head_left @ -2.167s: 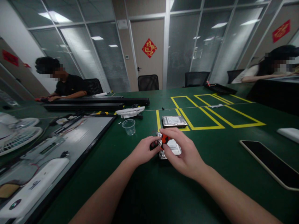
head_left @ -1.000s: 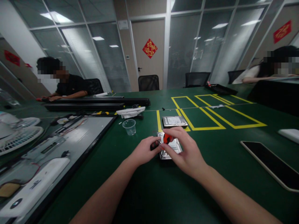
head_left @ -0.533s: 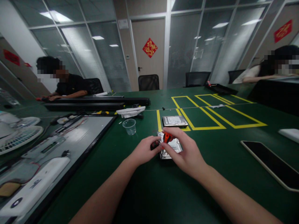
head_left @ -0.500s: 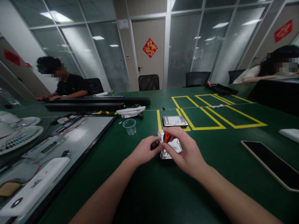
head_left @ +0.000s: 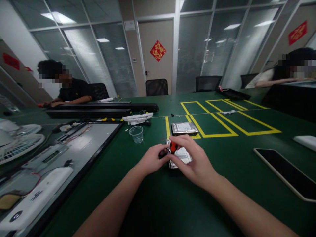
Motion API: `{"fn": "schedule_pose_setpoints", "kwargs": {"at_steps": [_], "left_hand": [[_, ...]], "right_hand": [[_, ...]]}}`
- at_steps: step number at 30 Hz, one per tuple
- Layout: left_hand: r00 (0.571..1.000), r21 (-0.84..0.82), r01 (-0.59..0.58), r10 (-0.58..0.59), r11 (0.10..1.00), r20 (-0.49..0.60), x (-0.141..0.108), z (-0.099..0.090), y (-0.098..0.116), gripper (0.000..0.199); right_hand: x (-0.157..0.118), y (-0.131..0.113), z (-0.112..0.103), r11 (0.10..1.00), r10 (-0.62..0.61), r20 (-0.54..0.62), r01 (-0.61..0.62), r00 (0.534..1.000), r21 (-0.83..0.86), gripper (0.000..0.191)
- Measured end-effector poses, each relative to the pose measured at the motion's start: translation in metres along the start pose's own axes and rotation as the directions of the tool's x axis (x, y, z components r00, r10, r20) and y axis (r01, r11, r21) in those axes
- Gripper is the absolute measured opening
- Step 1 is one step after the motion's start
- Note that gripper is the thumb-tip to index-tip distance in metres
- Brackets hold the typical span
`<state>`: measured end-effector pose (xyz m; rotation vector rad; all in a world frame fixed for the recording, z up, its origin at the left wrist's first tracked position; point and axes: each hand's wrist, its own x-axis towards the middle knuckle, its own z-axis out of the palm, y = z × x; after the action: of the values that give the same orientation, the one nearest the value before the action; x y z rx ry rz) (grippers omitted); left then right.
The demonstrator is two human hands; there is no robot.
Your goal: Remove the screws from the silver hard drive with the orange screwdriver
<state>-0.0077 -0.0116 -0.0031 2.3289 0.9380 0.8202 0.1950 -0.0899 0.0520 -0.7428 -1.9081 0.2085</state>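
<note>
Right hand (head_left: pixel 196 162) gripped red driver (head_left: pixel 173 146) over nearer drive (head_left: pixel 183 154) on counter (head_left: pixel 153 200); left hand (head_left: pixel 154 159) beside driver, hold unclear. Seemingly screw-turning; next turn called for steady drive.

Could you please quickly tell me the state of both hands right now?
Left hand: curled at the near hard drive; its grip cannot be told.
Right hand: closed on a red-and-black handle.

Orange is popping on my end
I'm seeing an orange-and-black tool handle (head_left: pixel 173 147), silver-and-white hard drive (head_left: pixel 183 155), yellow tape rectangles (head_left: pixel 219 135) patterning the dark green tabletop (head_left: pixel 229 161).
</note>
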Motion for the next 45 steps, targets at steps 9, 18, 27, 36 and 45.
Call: {"fn": "schedule_pose_setpoints", "kwargs": {"at_steps": [9,18,27,36,45], "left_hand": [[0.999,0.032,0.031,-0.032,0.999,0.012,0.0001,-0.0005,0.0014,0.023],[0.999,0.031,0.032,-0.032,0.999,0.021,0.0000,-0.0019,0.0013,0.023],[1.000,0.011,0.001,-0.001,1.000,-0.005,-0.0001,0.0006,-0.0003,0.026],[1.000,0.032,0.013,-0.013,0.999,0.000,-0.0007,0.0001,-0.0010,0.028],[0.999,0.045,0.042,-0.043,0.998,0.017,0.0004,-0.0020,0.0031,0.020]], "right_hand": [[-0.0052,0.0007,0.0021,0.996,0.084,0.010,-0.084,0.996,0.021,0.058],[-0.0032,0.0037,0.0025,0.995,0.082,-0.023,-0.083,0.996,-0.050,0.051],[-0.0013,-0.0029,-0.0002,1.000,0.008,0.008,-0.008,1.000,0.005,0.052],[0.0005,0.0013,0.0002,0.998,0.024,-0.025,-0.026,0.999,-0.055,0.046],[-0.0062,0.0016,0.0025,0.989,0.147,-0.006,-0.146,0.989,0.024,0.054]]}}
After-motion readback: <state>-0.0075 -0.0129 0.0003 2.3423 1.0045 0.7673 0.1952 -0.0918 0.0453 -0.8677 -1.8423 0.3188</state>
